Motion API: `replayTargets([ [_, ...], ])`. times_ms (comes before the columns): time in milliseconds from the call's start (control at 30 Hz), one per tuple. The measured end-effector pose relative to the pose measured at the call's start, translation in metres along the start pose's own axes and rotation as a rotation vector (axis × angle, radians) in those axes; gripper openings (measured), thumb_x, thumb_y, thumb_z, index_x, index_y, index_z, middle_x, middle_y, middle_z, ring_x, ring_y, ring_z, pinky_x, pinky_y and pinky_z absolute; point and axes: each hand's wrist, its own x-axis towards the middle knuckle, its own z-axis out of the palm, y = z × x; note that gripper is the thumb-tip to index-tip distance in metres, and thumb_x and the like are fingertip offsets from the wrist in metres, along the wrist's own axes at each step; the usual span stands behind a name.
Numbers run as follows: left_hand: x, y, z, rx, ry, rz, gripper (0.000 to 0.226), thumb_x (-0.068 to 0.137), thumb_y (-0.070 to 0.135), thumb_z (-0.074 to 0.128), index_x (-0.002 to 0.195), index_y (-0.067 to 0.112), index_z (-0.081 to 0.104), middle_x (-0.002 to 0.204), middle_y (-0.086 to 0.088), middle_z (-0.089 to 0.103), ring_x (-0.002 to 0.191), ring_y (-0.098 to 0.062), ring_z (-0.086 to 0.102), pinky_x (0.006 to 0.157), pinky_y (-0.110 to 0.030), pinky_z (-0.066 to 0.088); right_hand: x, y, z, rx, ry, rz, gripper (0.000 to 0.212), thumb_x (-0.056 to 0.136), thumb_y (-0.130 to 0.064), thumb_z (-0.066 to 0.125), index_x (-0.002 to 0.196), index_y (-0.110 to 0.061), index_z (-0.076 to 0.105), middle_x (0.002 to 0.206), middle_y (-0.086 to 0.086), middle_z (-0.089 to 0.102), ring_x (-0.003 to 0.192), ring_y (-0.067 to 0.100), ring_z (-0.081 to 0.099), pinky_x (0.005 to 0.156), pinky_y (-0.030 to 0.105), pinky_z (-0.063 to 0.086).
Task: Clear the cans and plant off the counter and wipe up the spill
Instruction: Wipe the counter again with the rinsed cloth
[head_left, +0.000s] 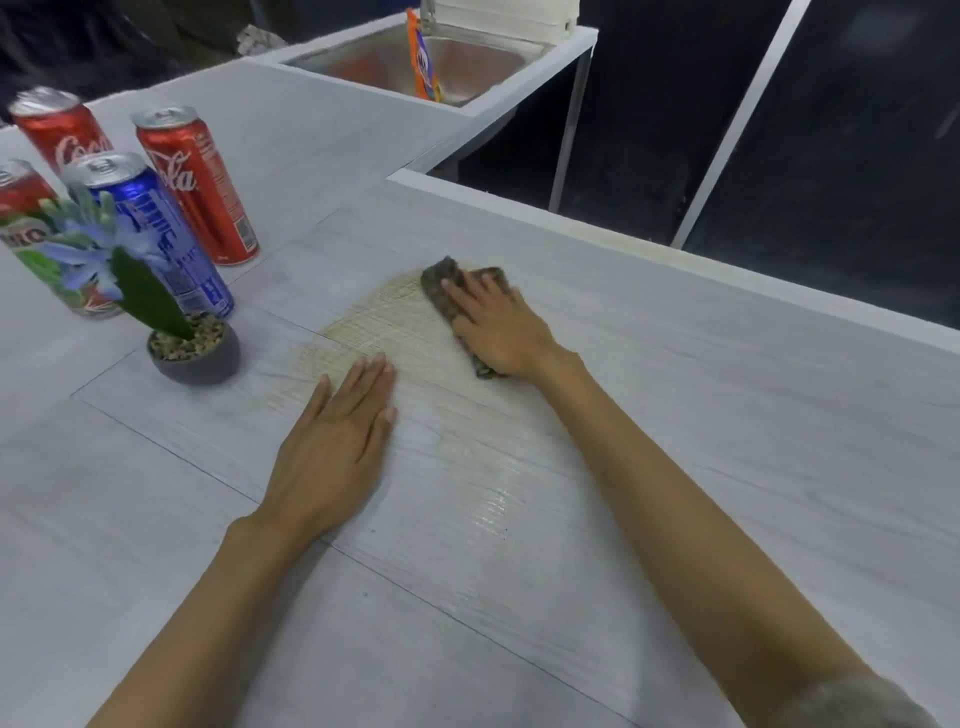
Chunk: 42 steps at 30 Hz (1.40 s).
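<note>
My right hand (501, 327) presses flat on a dark brown cloth (441, 283) at the far edge of a yellowish smeared spill (384, 325) on the grey counter (675, 415). Flat on the counter lies my left hand (337, 441), empty, its fingertips at the spill's near edge. To the left stands a small plant (195, 356) in a grey pot with blue flowers. Behind it are a blue can (156, 228), two red cola cans (200, 187) (60, 132) and a green-and-red can (36, 244), all upright.
A steel sink (415, 60) is set in the counter at the back, with an orange pouch (423, 57) in it. The counter's far edge (623, 244) drops off to a dark area on the right. A wet sheen (493, 499) lies between my forearms.
</note>
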Motion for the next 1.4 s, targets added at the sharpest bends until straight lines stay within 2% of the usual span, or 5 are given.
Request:
replayTargets([
  [367,-0.059,-0.074,-0.039,0.049,-0.024,-0.151,0.073,0.080,0.057,-0.004,0.147,0.028,0.009,0.153,0.018,0.003,0.140,0.006,-0.002,0.114,-0.018,-0.011,0.062,0.023,-0.013,0.023,0.068,0.226,0.052,0.100,-0.033,0.014,0.150,-0.022,0.008,0.160,0.004,0.002,0.147,0.025,0.000,0.118,0.046,0.001],
  [667,-0.058,-0.080,-0.040,0.054,-0.012,-0.118,0.072,0.080,0.054,-0.007,0.147,0.028,0.004,0.152,0.019,-0.003,0.139,0.007,-0.007,0.114,-0.018,-0.009,-0.056,-0.059,0.028,0.044,-0.102,-0.481,0.053,0.097,-0.050,0.014,0.148,-0.035,0.009,0.159,-0.009,0.001,0.146,0.008,-0.008,0.116,0.034,-0.011],
  [900,-0.059,-0.079,-0.038,0.036,0.008,-0.097,0.072,0.080,0.052,-0.009,0.146,0.026,0.003,0.150,0.019,-0.007,0.138,0.008,-0.009,0.116,-0.020,-0.007,0.043,-0.015,0.001,-0.012,0.024,0.068,0.049,0.101,-0.031,0.016,0.149,-0.028,0.012,0.160,0.000,0.007,0.147,0.025,0.005,0.116,0.050,0.005],
  [1200,-0.064,-0.091,-0.045,-0.105,-0.050,0.009,0.070,0.084,0.052,-0.002,0.147,0.024,0.011,0.154,0.015,0.005,0.140,0.007,-0.003,0.115,-0.016,-0.007,-0.107,-0.110,0.051,0.086,-0.006,-0.273,0.055,0.088,-0.047,0.005,0.143,-0.044,-0.001,0.155,-0.019,-0.009,0.142,0.000,-0.016,0.116,0.031,-0.017],
  [1400,-0.065,-0.096,-0.044,-0.045,-0.031,0.095,0.072,0.082,0.048,-0.006,0.147,0.021,0.011,0.154,0.012,0.005,0.138,0.005,-0.004,0.114,-0.017,-0.008,-0.049,-0.037,0.014,0.058,0.092,0.383,0.049,0.101,-0.028,0.018,0.149,-0.032,0.007,0.160,-0.003,0.000,0.148,0.016,-0.004,0.119,0.043,-0.005],
])
